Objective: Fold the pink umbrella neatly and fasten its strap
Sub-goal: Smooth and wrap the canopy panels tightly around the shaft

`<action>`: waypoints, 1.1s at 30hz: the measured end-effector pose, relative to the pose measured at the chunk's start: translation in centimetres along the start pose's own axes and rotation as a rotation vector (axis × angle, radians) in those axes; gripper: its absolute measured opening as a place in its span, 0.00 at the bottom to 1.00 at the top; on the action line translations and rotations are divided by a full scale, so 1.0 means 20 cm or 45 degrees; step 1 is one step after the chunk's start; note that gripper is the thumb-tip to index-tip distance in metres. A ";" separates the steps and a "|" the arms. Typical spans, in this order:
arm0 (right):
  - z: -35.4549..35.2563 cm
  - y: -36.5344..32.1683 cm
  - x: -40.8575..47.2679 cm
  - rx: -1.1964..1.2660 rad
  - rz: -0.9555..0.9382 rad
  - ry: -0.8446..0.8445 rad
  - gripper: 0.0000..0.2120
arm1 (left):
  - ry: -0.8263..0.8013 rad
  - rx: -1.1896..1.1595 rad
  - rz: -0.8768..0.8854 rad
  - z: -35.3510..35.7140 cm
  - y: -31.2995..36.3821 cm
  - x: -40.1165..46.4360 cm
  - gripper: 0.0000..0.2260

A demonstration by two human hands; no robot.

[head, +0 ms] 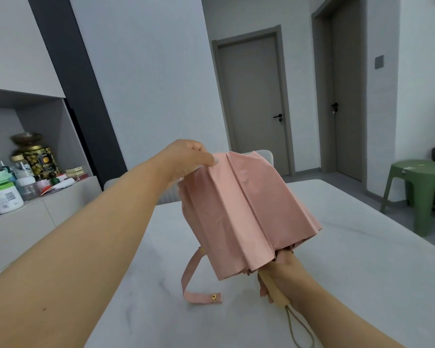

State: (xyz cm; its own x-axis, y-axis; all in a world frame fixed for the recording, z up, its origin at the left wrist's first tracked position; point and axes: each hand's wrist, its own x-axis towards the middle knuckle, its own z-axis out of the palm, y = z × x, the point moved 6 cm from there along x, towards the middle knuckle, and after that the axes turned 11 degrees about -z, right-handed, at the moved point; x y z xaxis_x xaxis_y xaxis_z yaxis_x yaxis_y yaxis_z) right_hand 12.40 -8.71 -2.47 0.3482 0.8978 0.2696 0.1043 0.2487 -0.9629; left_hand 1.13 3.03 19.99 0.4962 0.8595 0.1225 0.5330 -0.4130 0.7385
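Observation:
The collapsed pink umbrella (246,212) is held above the white table (337,259), its canopy hanging in loose pleats with the top end pointing away from me. My right hand (284,275) grips the pale wooden handle (276,292) at the near end; a beige wrist loop (299,330) dangles from it. My left hand (191,158) pinches a fold of the canopy at its far upper edge. The pink strap (199,280) with a gold snap hangs loose on the left, its end lying on the table.
A grey counter (35,217) on the left carries several jars, bottles and tins. A green plastic stool (417,189) stands to the right of the table. A chair back (264,156) shows behind the umbrella. Two closed doors are at the back.

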 end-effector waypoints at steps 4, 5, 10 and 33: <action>-0.01 0.00 0.01 0.048 -0.048 -0.025 0.18 | 0.071 0.063 -0.034 -0.02 -0.07 0.01 0.04; 0.00 0.00 0.01 0.093 -0.075 -0.044 0.23 | 0.082 0.049 -0.047 -0.02 -0.09 0.01 0.04; 0.03 0.01 0.00 0.369 -0.108 -0.146 0.34 | 0.157 -0.052 -0.031 -0.01 -0.18 0.04 0.03; 0.02 0.01 -0.02 0.160 0.078 0.031 0.18 | -0.009 -1.069 -0.504 0.65 -0.50 -0.06 0.42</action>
State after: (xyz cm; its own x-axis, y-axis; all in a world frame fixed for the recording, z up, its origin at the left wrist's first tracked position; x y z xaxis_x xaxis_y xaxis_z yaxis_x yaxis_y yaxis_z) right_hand 11.99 -8.81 -2.75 0.3731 0.9039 0.2092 -0.0344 0.2388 -0.9705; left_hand 4.15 2.19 3.82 0.3899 0.8882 -0.2429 -0.0054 0.2660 0.9640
